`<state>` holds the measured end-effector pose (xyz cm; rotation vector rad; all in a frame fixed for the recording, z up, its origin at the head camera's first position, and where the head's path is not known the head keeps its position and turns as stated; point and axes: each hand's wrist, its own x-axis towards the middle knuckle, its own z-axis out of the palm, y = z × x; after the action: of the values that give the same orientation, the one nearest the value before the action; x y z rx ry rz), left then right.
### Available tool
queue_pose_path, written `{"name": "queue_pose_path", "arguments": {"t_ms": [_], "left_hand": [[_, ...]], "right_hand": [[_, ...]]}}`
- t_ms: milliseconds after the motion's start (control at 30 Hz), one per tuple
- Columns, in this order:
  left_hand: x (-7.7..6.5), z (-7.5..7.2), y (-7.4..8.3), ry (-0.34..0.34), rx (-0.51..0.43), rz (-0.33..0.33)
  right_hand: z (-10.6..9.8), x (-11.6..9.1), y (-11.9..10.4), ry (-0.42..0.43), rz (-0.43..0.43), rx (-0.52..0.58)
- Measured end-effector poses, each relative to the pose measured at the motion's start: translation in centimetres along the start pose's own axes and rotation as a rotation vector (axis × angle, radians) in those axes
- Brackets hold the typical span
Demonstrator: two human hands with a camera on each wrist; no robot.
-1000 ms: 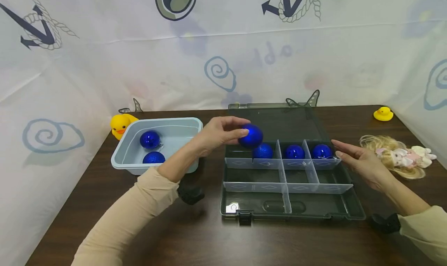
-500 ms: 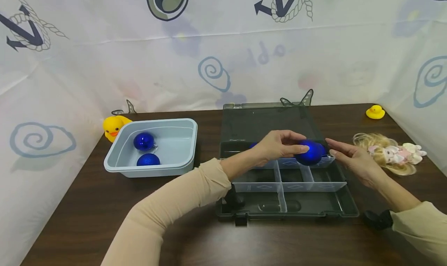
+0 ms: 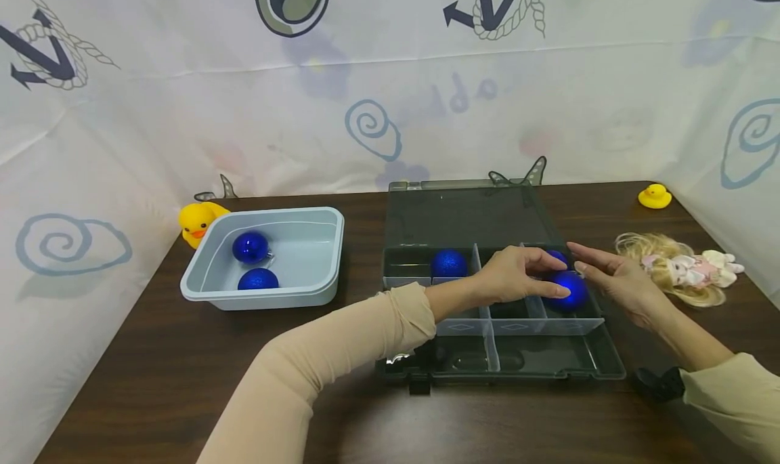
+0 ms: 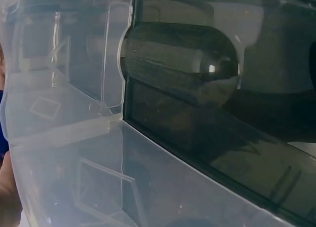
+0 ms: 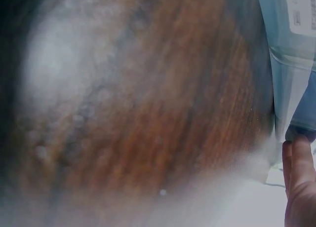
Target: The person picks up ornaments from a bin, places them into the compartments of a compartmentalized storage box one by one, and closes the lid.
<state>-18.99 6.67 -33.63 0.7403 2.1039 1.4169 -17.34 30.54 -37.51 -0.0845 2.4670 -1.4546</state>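
My left hand [image 3: 514,274] pinches a matte blue Christmas bauble [image 3: 569,291] between thumb and fingers. That bauble is low at the middle-row right compartment of a dark see-through divider box [image 3: 554,353]. A glittery blue bauble [image 3: 449,263] lies in the back left compartment, and another bauble [image 3: 557,255] shows partly at the back right. My left hand hides the back middle compartment. Beside the box's right edge, my right hand [image 3: 621,281] has its fingers extended, fingertips at the rim. In the right wrist view its fingers [image 5: 301,160] lie against the box side [image 5: 286,89].
On the left stands a pale blue tub [image 3: 244,297] with a shiny bauble [image 3: 250,247] and a glittery one [image 3: 258,278]. A yellow duck [image 3: 198,223] is behind it. At the right are a doll [image 3: 685,271] and a small duck [image 3: 655,196]. The box lid [image 3: 469,217] lies back.
My left hand has carried the matte bauble rightward across the box, then lowered it toward the middle-row right compartment. My right hand has stayed at the box's right edge.
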Motion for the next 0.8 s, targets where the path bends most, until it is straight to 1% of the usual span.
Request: {"name": "queue_pose_path", "arguments": {"t_ms": [233,333,467,567,633,733,800], "left_hand": [[-0.3,-0.2,-0.3,0.045,0.106,0.002],[-0.5,-0.3,-0.3,0.042,0.115,-0.01],[-1.0,-0.9,0.1,0.011,0.07,-0.019],[-1.8,-1.9,0.6,-0.02,0.007,-0.025],[-2.6,-2.9,0.9,-0.026,-0.034,-0.022],[-4.3,-5.0,1.1,-0.016,-0.067,0.002],[-5.7,-6.7,1.1,0.001,-0.052,0.032]], "right_hand": [[0.2,0.3,-0.4,-0.024,-0.023,0.011],[0.3,0.4,-0.5,-0.029,-0.027,0.007],[0.3,0.4,-0.3,-0.034,-0.026,0.005],[0.3,0.4,-0.2,-0.031,-0.027,-0.011],[0.2,0.4,-0.1,-0.03,-0.021,-0.016],[0.0,0.2,0.1,-0.029,-0.009,-0.023],[-0.1,0.1,0.1,-0.029,-0.005,-0.027]]}}
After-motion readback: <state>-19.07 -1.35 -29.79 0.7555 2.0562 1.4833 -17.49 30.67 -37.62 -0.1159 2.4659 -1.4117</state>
